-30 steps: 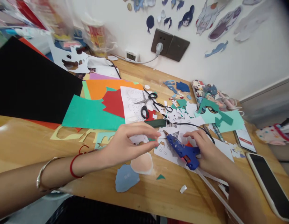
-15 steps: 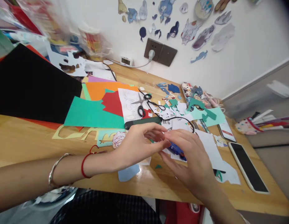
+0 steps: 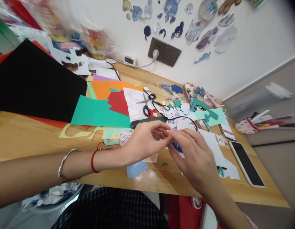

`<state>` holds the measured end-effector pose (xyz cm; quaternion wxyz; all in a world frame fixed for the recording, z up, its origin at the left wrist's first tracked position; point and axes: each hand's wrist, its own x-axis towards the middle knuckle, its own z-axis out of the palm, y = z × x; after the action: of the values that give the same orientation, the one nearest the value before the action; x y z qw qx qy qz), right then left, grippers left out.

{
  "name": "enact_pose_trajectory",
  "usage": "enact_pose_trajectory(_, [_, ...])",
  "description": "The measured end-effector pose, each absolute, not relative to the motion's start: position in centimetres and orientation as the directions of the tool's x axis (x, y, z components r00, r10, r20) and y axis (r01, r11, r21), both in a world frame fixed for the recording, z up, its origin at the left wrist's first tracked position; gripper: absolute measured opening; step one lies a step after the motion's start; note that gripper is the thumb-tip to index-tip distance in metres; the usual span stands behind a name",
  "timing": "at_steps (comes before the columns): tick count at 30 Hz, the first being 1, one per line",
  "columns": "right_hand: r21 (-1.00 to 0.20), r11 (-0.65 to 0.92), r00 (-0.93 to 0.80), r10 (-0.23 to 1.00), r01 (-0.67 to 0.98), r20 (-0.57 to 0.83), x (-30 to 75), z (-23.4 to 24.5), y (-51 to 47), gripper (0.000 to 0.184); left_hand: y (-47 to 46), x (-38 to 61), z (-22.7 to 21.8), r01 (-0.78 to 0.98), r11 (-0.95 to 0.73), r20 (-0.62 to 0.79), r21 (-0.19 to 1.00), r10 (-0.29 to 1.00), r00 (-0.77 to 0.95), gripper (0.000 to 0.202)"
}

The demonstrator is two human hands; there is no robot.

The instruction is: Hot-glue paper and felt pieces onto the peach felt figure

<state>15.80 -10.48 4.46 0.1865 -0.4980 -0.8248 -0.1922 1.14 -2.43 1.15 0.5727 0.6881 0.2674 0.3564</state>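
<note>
My left hand (image 3: 144,141) and my right hand (image 3: 195,159) meet fingertip to fingertip above the wooden table (image 3: 30,140). Both pinch a small piece that is too tiny to name. Under my right fingers lies the blue glue gun (image 3: 177,147), mostly hidden. A blue paper cut-out (image 3: 136,169) and a pale pink one (image 3: 152,158) lie just below my left hand. A pink flower-like cut-out (image 3: 124,137) peeks out beside my left wrist, which wears a red string and a silver bangle.
Black (image 3: 30,82), green (image 3: 97,113), red and orange paper sheets cover the left. Scissors (image 3: 147,103) and a black cable (image 3: 183,119) lie behind my hands among paper scraps. Two phones (image 3: 246,162) rest at the right. A wall socket (image 3: 163,49) and stickers are behind.
My right hand has left the glue gun's grip and come up to meet my left fingertips. The view has shifted slightly, and the left hand has stayed in about the same place.
</note>
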Motion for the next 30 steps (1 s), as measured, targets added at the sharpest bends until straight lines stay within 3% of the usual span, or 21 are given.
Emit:
enact_pose_trajectory(4, [-0.272,0.309,-0.154,0.869,0.911,0.471,15.9,3.1,-11.6,0.037,-1.8,-0.4,0.4,0.032,-0.381,0.252,0.924,0.67,0.698,0.036])
enact_pose_trajectory(7, [-0.607,0.128,0.07,0.954,0.784,0.291,16.1,1.1,-13.1,0.036,-1.1,-1.9,-0.9,0.066,-0.622,0.317,0.78,0.484,0.815,0.044])
enact_pose_trajectory(11, [-0.804,-0.055,0.195,0.978,0.592,0.077,15.9,-1.0,-14.5,0.033,-0.5,-3.0,-2.3,0.047,-0.767,0.284,0.64,0.292,0.913,0.059])
enact_pose_trajectory(17, [-0.871,-0.077,0.179,0.984,0.484,0.013,14.4,-2.2,-13.6,0.025,-0.4,-3.0,-2.6,0.041,-0.777,0.257,0.628,0.256,0.932,0.057])
enact_pose_trajectory(24, [-0.682,0.084,0.03,0.988,0.727,0.154,13.8,-2.3,-12.0,0.015,-0.3,-3.3,-2.3,0.049,-0.76,0.239,0.648,0.264,0.934,0.05])
enact_pose_trajectory(30, [-0.632,0.103,0.004,0.986,0.768,0.166,14.5,-2.2,-12.4,0.016,-0.3,-3.2,-2.6,0.07,-0.762,0.228,0.644,0.278,0.933,0.053])
